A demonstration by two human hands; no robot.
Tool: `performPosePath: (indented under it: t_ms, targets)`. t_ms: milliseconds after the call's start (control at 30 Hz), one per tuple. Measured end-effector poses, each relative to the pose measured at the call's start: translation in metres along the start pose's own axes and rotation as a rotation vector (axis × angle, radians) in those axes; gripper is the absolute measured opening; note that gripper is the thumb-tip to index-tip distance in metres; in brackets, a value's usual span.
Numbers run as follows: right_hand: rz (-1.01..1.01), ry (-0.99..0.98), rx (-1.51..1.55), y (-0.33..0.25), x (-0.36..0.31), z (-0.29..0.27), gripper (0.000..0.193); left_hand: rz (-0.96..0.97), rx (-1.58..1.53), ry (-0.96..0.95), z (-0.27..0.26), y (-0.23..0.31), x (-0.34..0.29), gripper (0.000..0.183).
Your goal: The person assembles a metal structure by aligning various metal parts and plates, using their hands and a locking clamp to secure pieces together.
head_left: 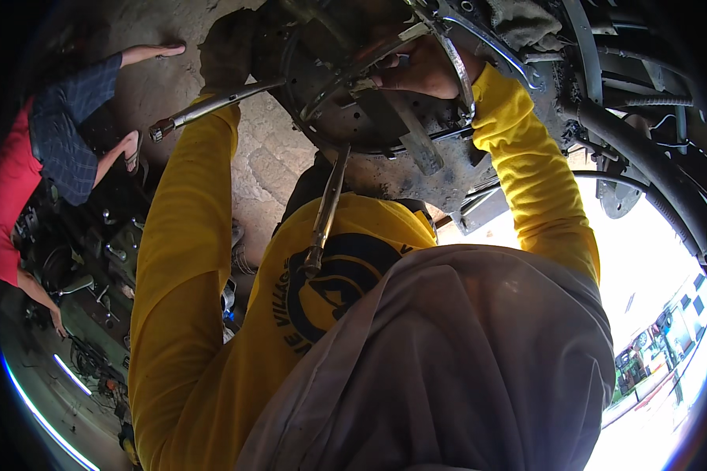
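Observation:
A round dark metal plate with holes [353, 118] lies in front of me, with a curved metal ring frame [457, 67] standing over it. My right hand [424, 72] reaches inside the frame, its fingers closed near a small part I cannot make out. My left hand [226, 59] is dark and in shadow at the plate's left edge; its fingers do not show clearly. Two metal rods stick out from the plate: one rod [220, 107] points left across my left sleeve, another rod [330, 208] points toward my chest. A flat metal bar [416, 137] crosses the plate's lower part.
A long spanner [499, 49] lies at the upper right, close to a grey rag [526, 22]. Dark hoses and pipes [644, 149] run down the right side. At the left another person in a red shirt [12, 188] is near a cluttered dark bench [94, 275].

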State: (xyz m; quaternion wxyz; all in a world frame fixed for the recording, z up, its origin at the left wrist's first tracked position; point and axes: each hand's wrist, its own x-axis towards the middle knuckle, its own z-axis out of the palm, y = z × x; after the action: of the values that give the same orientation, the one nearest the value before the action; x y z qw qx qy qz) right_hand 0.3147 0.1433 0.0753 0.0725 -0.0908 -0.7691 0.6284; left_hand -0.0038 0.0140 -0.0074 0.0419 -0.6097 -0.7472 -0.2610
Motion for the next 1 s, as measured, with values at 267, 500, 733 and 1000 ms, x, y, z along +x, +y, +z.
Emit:
performPosePath:
  t_ms: [267, 500, 733, 1000]
  targets:
    - [0.072, -0.043, -0.138, -0.012, 0.001, -0.002, 0.035, 0.091, 0.055, 0.008, -0.005, -0.001, 0.002, 0.036]
    - [0.107, -0.076, -0.07, 0.002, 0.002, -0.004, 0.032, -0.248, -0.193, -0.029, -0.001, 0.01, 0.004, 0.038]
    - [0.007, -0.049, -0.253, -0.01, 0.005, -0.006, 0.03, 0.006, 0.031, -0.003, -0.001, -0.006, 0.0, 0.033]
    - [0.08, -0.15, 0.016, -0.003, 0.003, -0.007, 0.032, 0.032, 0.017, -0.031, -0.001, -0.001, 0.001, 0.029]
